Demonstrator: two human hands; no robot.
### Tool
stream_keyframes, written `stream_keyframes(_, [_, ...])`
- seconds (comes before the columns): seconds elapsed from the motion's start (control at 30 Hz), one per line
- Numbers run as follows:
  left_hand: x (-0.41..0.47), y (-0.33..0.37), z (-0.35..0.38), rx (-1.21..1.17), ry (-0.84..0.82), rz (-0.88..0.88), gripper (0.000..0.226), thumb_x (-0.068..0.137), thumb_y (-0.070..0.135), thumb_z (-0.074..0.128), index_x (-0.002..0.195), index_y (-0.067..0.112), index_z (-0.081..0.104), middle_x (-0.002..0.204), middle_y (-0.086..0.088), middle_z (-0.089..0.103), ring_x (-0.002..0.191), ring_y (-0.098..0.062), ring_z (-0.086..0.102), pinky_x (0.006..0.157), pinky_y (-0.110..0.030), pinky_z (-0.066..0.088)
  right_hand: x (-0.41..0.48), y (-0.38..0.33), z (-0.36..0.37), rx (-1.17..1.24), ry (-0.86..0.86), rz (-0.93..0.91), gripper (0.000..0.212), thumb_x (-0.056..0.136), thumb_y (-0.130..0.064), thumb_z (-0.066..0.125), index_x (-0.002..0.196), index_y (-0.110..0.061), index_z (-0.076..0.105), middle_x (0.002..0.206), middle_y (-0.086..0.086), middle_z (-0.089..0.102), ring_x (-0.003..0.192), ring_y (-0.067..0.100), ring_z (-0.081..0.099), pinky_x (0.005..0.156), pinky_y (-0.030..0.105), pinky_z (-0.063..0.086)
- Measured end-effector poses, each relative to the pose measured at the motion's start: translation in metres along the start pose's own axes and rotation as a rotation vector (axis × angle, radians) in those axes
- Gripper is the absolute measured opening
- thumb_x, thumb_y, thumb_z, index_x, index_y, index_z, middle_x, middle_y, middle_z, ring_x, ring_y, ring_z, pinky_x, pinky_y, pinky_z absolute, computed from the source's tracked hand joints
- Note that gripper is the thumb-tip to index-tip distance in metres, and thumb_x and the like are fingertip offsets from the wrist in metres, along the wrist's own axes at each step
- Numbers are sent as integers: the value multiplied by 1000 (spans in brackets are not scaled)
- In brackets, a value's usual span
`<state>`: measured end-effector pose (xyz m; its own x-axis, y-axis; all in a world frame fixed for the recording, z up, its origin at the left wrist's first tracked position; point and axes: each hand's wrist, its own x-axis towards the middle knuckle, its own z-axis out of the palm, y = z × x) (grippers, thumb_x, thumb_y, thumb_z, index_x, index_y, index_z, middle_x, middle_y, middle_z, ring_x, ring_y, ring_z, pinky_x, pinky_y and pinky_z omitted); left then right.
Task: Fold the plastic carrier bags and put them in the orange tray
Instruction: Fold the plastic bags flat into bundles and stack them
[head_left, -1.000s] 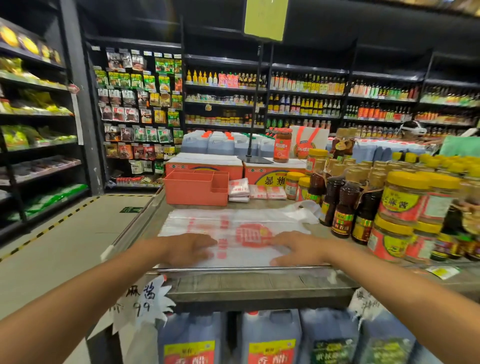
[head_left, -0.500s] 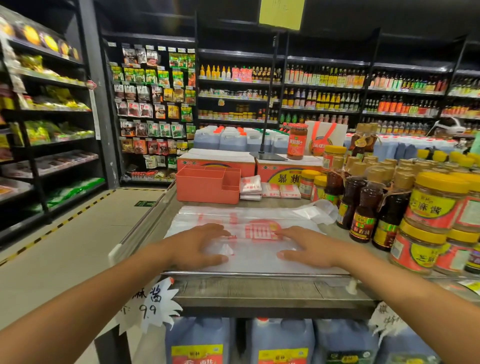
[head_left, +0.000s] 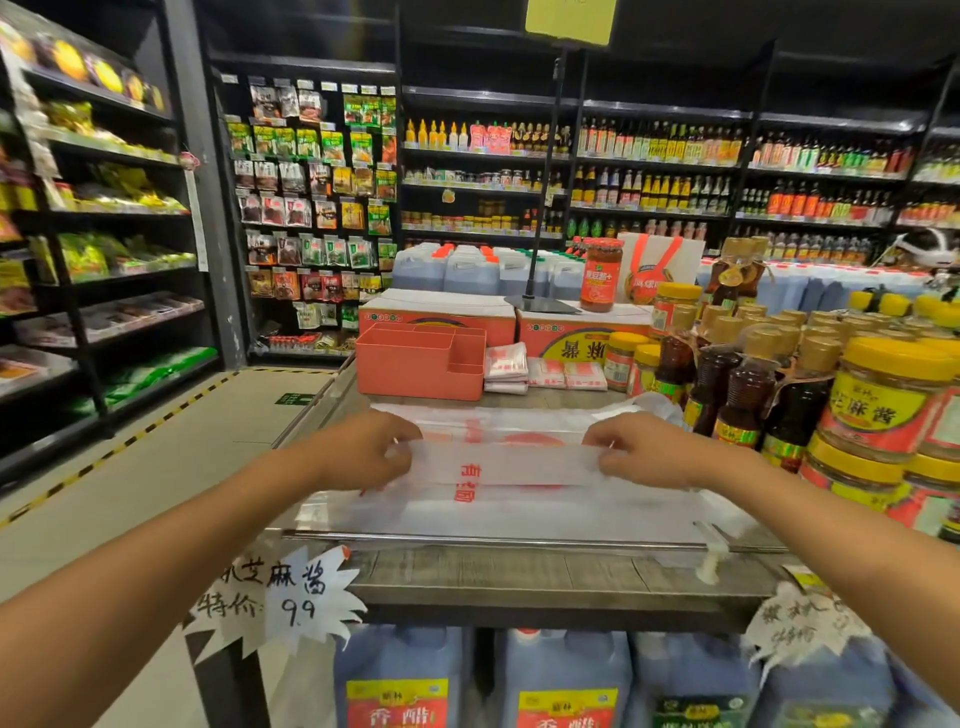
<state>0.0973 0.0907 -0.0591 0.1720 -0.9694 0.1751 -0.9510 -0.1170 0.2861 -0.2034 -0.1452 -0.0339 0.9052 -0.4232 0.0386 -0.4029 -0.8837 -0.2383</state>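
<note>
While the carrier bag (head_left: 498, 467) lies across the display table (head_left: 545, 577), long axis running left to right, the left hand (head_left: 363, 452) and right hand (head_left: 660, 449) each pinch one end of its raised near edge; the orange tray (head_left: 410, 371) stands beyond, nearer the left hand.

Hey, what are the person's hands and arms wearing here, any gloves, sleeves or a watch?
Nothing worn shows. The left hand and right hand are bare, without gloves, and no ring can be seen. Both forearms are uncovered to the frame's edge, no sleeve in view, and neither wrist carries a watch or band.
</note>
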Motion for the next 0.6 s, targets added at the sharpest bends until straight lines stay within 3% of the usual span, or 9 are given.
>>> stream_keyframes(0.1, [3,-9,-18,17,19,-25,18,92,21,59,101,28,73,97,13,70,90,-9,64,84,-36,54,0,0,-15,33,20,18,26,98,-20,58,86,-39,70,77,-16,70,69,-1,60,69,25,49])
stream_keyframes(0.2, [6,-13,-27,19,22,-62,20,94,26,66,110,38,68,103,18,67,95,-7,62,87,-33,52,3,4,-19,22,53,49,24,92,-16,61,100,-37,68,82,-14,75,77,-3,66,80,28,55])
stream_keyframes(0.37, [18,-16,-21,120,75,-135,26,94,35,69,119,41,61,102,21,65,84,5,54,73,-26,45,13,5,-19,-125,35,72,27,97,-18,56,118,-32,67,100,-13,70,85,1,63,87,29,53])
stream_keyframes(0.5, [24,-18,-11,229,108,-164,37,94,38,68,128,40,55,107,20,64,87,-1,54,65,-21,39,25,9,-13,-260,5,91,30,99,-26,57,126,-34,65,108,-13,62,93,5,55,77,21,43])
stream_keyframes(0.6, [28,-22,-2,329,109,-141,47,91,44,70,134,39,51,120,16,64,102,-9,59,74,-29,48,32,13,-8,-263,-26,127,33,96,-29,62,128,-33,63,112,-11,64,96,8,59,82,27,52])
